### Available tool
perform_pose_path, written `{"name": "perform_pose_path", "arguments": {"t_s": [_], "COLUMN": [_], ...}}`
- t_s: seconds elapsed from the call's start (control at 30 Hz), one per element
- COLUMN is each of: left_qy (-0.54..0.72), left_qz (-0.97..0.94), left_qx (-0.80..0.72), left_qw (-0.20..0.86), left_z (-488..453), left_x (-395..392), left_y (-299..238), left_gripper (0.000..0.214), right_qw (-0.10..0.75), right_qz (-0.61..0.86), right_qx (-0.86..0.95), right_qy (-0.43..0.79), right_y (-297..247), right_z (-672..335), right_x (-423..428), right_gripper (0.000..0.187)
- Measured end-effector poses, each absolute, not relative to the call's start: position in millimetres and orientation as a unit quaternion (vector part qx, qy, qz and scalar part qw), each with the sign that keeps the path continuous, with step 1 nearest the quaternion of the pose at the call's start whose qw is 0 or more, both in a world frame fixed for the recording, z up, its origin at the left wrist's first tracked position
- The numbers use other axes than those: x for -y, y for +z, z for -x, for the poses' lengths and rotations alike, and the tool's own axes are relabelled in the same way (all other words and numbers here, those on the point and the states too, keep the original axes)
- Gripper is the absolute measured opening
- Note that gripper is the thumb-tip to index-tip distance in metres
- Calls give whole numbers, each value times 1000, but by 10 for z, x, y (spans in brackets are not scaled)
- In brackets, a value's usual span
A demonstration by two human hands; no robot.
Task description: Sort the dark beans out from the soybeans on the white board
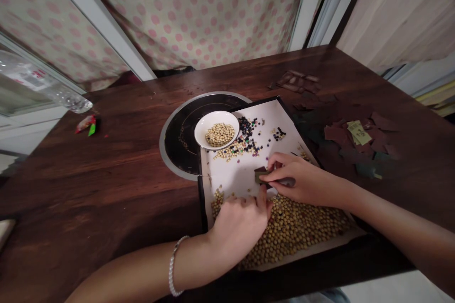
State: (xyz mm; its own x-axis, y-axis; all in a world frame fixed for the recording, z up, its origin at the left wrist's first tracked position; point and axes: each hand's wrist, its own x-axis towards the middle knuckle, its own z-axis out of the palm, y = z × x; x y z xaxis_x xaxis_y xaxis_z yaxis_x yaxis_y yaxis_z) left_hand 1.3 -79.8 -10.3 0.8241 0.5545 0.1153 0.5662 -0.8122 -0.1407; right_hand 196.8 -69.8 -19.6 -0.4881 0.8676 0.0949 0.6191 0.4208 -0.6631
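Note:
My right hand (295, 175) is closed in a pinch over the white-lined tray (227, 177). Between its thumb and fingers is a small olive and dark brown card piece (261, 173), and a dark rounded handle-like end (287, 182) shows under the palm. My left hand (241, 222) is beside it, fingers curled and index finger at the lower edge of the card piece; whatever its fingertips hold is hidden. Yellowish round beads (298, 227) cover the near part of the tray. Black and coloured beads (247, 128) lie scattered at its far end.
A white bowl (201, 128) of pale beads stands at the tray's far left corner, beside a round black hotplate (177, 137). Dark card scraps (337, 135) and a yellow-green label (359, 132) lie right. A plastic bottle (46, 83) and small wrappers (86, 124) are left.

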Motion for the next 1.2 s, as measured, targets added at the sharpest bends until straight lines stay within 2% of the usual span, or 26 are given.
{"name": "perform_pose_path", "arguments": {"t_s": [0.27,0.67,1.07,1.2], "left_qy": [-50,-50,-2,1], "left_qz": [953,949,952,954], "left_qx": [285,296,296,293], "left_qw": [90,93,73,69], "left_z": [-9,4,-2,-3], "left_x": [793,779,760,752], "left_y": [-123,-105,-90,-91], "left_gripper": [34,31,32,34], "right_qw": [276,283,242,251], "right_qz": [476,481,467,463], "right_qx": [765,754,813,818], "right_qy": [335,346,249,232], "right_y": [-228,-227,-253,-257], "right_z": [-1998,-2010,-1972,-1971], "right_x": [672,653,687,684], "right_gripper": [27,27,22,24]}}
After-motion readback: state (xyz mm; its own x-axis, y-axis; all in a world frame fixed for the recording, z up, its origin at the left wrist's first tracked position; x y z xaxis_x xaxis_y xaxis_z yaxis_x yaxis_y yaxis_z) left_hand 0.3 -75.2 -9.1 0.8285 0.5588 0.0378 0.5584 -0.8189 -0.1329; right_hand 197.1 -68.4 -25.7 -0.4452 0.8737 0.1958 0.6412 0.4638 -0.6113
